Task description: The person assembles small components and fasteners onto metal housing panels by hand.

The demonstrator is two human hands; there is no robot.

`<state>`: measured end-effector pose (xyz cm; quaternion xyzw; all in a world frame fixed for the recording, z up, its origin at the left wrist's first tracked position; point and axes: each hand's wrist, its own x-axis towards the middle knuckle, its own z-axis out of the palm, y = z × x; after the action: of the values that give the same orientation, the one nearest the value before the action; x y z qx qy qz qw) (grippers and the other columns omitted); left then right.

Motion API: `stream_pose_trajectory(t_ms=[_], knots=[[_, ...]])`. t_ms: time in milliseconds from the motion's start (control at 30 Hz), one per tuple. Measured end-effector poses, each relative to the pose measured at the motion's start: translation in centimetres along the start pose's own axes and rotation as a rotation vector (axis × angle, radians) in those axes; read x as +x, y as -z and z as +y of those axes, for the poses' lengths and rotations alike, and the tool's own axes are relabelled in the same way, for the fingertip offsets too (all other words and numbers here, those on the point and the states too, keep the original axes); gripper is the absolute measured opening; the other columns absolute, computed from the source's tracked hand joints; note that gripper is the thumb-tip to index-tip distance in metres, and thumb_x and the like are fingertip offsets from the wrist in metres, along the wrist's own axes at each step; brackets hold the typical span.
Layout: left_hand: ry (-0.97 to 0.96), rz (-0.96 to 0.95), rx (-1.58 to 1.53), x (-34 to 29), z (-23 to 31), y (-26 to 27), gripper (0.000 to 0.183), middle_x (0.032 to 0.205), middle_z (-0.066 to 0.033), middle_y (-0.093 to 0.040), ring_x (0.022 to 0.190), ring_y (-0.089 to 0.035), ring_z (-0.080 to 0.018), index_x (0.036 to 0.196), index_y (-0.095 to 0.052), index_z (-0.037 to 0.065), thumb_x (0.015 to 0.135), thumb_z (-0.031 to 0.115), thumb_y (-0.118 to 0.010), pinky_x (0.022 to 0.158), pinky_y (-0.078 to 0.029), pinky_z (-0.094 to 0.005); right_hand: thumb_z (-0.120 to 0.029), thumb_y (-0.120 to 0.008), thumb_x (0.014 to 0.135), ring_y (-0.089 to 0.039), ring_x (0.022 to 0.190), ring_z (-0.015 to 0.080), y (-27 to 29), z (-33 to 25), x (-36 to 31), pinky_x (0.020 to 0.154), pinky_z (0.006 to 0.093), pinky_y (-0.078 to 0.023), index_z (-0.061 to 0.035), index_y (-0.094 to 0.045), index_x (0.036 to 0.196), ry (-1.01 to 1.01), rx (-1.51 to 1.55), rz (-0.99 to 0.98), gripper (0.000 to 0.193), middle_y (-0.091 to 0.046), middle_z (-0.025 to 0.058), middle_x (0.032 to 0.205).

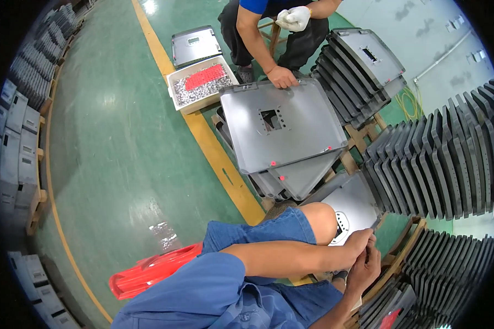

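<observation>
My left hand [358, 244] and my right hand [367, 270] meet at the near right corner of a grey sheet-metal panel [358, 198]. The fingers of both are pinched close together, and whatever lies between them is hidden or too small to name. Beside my knee, a white plate with dark holes [341, 230] shows on that panel. Ahead, another grey metal panel [291, 141] with a square cutout rests on a stack of similar ones, small red pieces at its near edge. A co-worker's bare hand [282, 77] presses on its far edge; their other hand wears a white glove [294, 18].
A cream bin [177, 94] holds small metal parts and a red sheet. Panel stacks stand at the far right [362, 60], right [433, 159] and near right [450, 274], some on wooden pallets. Under me is a red plastic stool [153, 268]. Yellow lines cross the green floor.
</observation>
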<state>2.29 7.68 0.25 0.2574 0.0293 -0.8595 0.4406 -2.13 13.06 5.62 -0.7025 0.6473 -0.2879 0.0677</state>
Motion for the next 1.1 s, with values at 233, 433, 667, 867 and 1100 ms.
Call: stream_pose_trajectory(t_ms=[233, 433, 667, 867, 1100], knots=[[-0.118, 0.15, 0.074, -0.3, -0.3, 0.0, 0.015, 0.069, -0.002, -0.051, 0.061, -0.046, -0.0123, 0.076, -0.054, 0.006, 0.078, 0.018, -0.046, 0.058, -0.038, -0.0286, -0.006, -0.055, 0.084, -0.056, 0.073, 0.0179, -1.0, -0.1, -0.6, 0.068, 0.0284, -0.045, 0.0001, -0.059, 0.096, -0.047, 0.055, 0.02, 0.015, -0.06, 0.0096, 0.083], [-0.006, 0.135, 0.132, -0.8, -0.1, 0.0, 0.013, 0.066, -0.0021, -0.049, 0.056, -0.044, -0.0135, 0.075, -0.053, 0.007, 0.079, 0.019, -0.047, 0.053, -0.037, -0.0307, -0.014, -0.051, 0.089, -0.052, 0.068, 0.0125, -0.7, -0.2, -1.2, 0.062, 0.0259, -0.044, 0.001, -0.058, 0.093, -0.179, 0.206, 0.068, 0.017, -0.059, 0.008, 0.077], [0.067, 0.031, 0.165, -0.9, -0.6, 0.0, 0.013, 0.073, -0.006, -0.05, 0.058, -0.048, -0.014, 0.087, -0.052, 0.006, 0.082, 0.016, -0.046, 0.05, -0.039, -0.0268, -0.015, -0.051, 0.09, -0.05, 0.061, 0.0078, 0.2, 1.4, -1.8, 0.051, 0.0208, -0.041, 0.0002, -0.056, 0.097, -0.26, 0.382, 0.184, 0.018, -0.059, 0.0042, 0.076], [-0.014, -0.012, 0.203, -1.2, -0.8, 0.1, 0.016, 0.08, -0.0083, -0.051, 0.064, -0.055, -0.0149, 0.097, -0.048, 0.002, 0.088, 0.015, -0.041, 0.055, -0.05, -0.0265, -0.014, -0.057, 0.087, -0.046, 0.053, 0.0058, 2.3, 2.5, -2.3, 0.045, 0.0184, -0.038, -0.0022, -0.053, 0.092, -0.408, 0.693, 0.233, 0.014, -0.055, 0.0023, 0.071], [-0.131, -0.048, 0.381, -0.7, -0.3, 1.4, 0.021, 0.07, -0.0085, -0.053, 0.051, -0.053, -0.0159, 0.087, -0.048, 0.002, 0.089, 0.023, -0.045, 0.046, -0.048, -0.0273, -0.014, -0.058, 0.086, -0.049, 0.055, 0.0071, 2.0, 8.1, -4.6, 0.046, 0.0183, -0.04, -0.0056, -0.053, 0.094, -0.616, 0.977, 0.105, 0.012, -0.053, 0.0011, 0.071]])
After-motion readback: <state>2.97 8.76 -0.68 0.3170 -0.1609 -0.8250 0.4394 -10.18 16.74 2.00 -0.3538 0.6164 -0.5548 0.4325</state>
